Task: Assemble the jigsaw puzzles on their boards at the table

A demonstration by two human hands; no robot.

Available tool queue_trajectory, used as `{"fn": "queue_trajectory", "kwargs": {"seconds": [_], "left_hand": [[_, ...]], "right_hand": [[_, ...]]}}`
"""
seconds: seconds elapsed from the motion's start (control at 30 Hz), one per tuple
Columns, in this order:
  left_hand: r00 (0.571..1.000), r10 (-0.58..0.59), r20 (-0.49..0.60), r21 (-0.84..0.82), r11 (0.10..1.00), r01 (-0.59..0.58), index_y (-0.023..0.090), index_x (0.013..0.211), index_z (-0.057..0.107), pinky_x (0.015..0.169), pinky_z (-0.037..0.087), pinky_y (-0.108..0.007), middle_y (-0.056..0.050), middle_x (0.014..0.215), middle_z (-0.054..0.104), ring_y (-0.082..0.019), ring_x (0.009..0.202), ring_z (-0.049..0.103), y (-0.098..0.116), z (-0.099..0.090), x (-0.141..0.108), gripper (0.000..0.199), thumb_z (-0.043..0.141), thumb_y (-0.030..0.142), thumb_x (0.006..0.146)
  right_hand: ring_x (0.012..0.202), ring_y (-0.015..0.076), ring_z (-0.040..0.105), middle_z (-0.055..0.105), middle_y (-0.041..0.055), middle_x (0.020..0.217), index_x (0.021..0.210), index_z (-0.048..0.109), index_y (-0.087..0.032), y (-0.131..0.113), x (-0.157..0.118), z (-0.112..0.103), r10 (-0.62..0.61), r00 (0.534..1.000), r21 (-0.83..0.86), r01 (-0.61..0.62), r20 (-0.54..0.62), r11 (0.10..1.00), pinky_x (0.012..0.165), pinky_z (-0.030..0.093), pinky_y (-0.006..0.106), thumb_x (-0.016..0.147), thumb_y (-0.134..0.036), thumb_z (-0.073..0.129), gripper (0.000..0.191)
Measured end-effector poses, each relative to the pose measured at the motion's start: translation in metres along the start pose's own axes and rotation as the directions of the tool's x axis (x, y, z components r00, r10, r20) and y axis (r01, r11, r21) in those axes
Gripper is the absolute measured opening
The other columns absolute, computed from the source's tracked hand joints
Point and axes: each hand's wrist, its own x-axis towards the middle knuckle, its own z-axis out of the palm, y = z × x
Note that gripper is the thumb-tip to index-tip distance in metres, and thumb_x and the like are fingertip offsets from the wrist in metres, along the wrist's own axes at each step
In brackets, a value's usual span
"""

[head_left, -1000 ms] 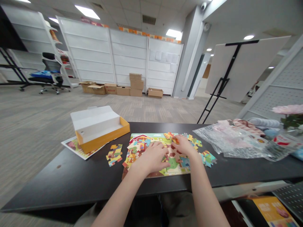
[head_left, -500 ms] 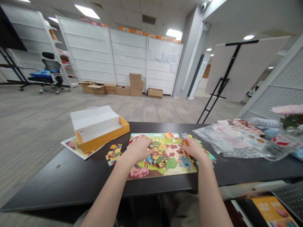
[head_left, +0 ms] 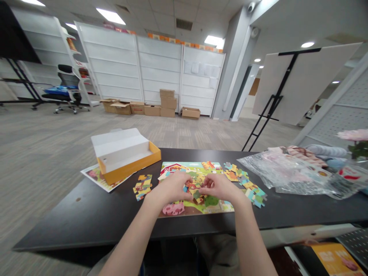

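A colourful farm-picture jigsaw puzzle lies flat on the dark table in front of me, with a red barn, a pink spotted pig and green fields showing. My left hand is over its left half, fingers and thumb curled around a puzzle piece near the middle. From the right, my right hand meets it there, thumb and fingertips pinched on the piece's right side. My hands hide much of the picture. Joined loose pieces lie left of the puzzle, and more loose pieces lie to its right.
An open yellow box with a white lid stands at the table's back left, on a printed picture sheet. Clear plastic packaging and rolled fabrics lie on the right. A yellow package sits low at the right front.
My right hand has moved left from the puzzle's right edge to its middle, close to my left hand. The left hand stays nearly in place. The view has shifted slightly.
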Motion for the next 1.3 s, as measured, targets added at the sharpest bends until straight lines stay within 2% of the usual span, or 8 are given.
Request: {"fn": "queue_trajectory", "kwargs": {"seconds": [0.17,0.33,0.5,0.67,0.87,1.03,1.17,1.3], "left_hand": [[0.998,0.063,0.008,0.037,0.997,-0.063,0.021,0.100,0.069,0.080,0.048,-0.034,-0.007,0.102,0.068,-0.027,0.096,0.063,0.008,0.011,0.003,0.040,0.080,0.046,0.071],[0.999,0.052,0.011,0.008,0.999,-0.052,0.021,0.103,0.068,0.080,0.049,-0.034,-0.007,0.103,0.070,-0.027,0.096,0.065,0.012,0.009,0.004,0.037,0.078,0.043,0.075],[0.999,0.032,0.018,-0.050,0.998,-0.031,0.022,0.107,0.067,0.085,0.050,-0.034,-0.007,0.110,0.071,-0.027,0.099,0.066,0.007,0.009,0.004,0.041,0.078,0.041,0.073],[0.999,0.028,0.021,-0.020,0.999,-0.028,0.021,0.111,0.067,0.091,0.050,-0.036,-0.009,0.115,0.071,-0.028,0.105,0.066,0.004,0.010,0.004,0.038,0.074,0.035,0.076],[1.000,0.003,-0.022,0.035,0.999,-0.002,0.020,0.109,0.068,0.090,0.050,-0.037,-0.011,0.113,0.068,-0.029,0.107,0.063,0.006,0.006,0.002,0.034,0.072,0.032,0.077],[0.999,0.001,-0.039,0.048,0.999,0.001,0.019,0.110,0.068,0.095,0.048,-0.038,-0.012,0.114,0.066,-0.029,0.111,0.061,0.009,0.002,0.002,0.034,0.071,0.034,0.080],[1.000,0.007,-0.016,0.069,0.998,-0.006,0.018,0.110,0.067,0.089,0.050,-0.038,-0.012,0.114,0.065,-0.031,0.108,0.061,0.009,0.005,0.004,0.037,0.073,0.037,0.079],[1.000,0.010,0.000,0.074,0.997,-0.010,0.019,0.107,0.066,0.086,0.050,-0.037,-0.010,0.111,0.066,-0.030,0.101,0.064,0.007,0.010,0.006,0.034,0.073,0.036,0.078]], "right_hand": [[0.067,0.0167,0.066,0.073,0.0001,0.074,0.078,0.067,-0.021,0.000,0.007,0.008,0.014,1.000,0.008,-0.014,0.028,1.000,0.059,0.043,0.024,0.067,-0.032,0.083,0.023],[0.069,0.0167,0.069,0.075,-0.0002,0.074,0.086,0.062,-0.021,0.008,0.007,0.004,0.017,0.996,0.235,-0.037,0.084,0.971,0.059,0.046,0.023,0.070,-0.024,0.078,0.023],[0.060,0.0159,0.066,0.071,-0.0001,0.072,0.092,0.059,-0.021,0.016,0.003,-0.005,0.047,0.992,0.455,-0.096,0.118,0.885,0.046,0.041,0.021,0.074,-0.036,0.074,0.028],[0.071,0.0189,0.070,0.073,0.0039,0.077,0.085,0.063,-0.019,0.047,0.002,-0.020,0.098,0.990,0.525,-0.029,-0.103,0.851,0.060,0.052,0.027,0.072,-0.048,0.076,0.035],[0.069,0.0211,0.071,0.076,0.0070,0.074,0.078,0.064,-0.019,0.091,0.003,-0.026,0.309,0.915,0.341,-0.214,-0.258,0.916,0.061,0.049,0.028,0.075,-0.036,0.072,0.019],[0.074,0.0231,0.072,0.077,0.0075,0.079,0.079,0.066,-0.020,0.090,0.004,-0.022,0.343,0.883,0.085,-0.334,-0.321,0.939,0.066,0.049,0.031,0.078,-0.034,0.071,0.014],[0.084,0.0236,0.072,0.077,0.0084,0.091,0.084,0.067,-0.020,0.077,0.006,-0.021,0.241,0.891,0.012,-0.257,-0.385,0.966,0.074,0.051,0.032,0.079,-0.035,0.070,0.016],[0.082,0.0211,0.070,0.076,0.0078,0.094,0.090,0.068,-0.019,0.064,0.009,-0.016,0.123,0.941,0.075,-0.104,-0.316,0.992,0.073,0.052,0.030,0.081,-0.035,0.068,0.018]]}}
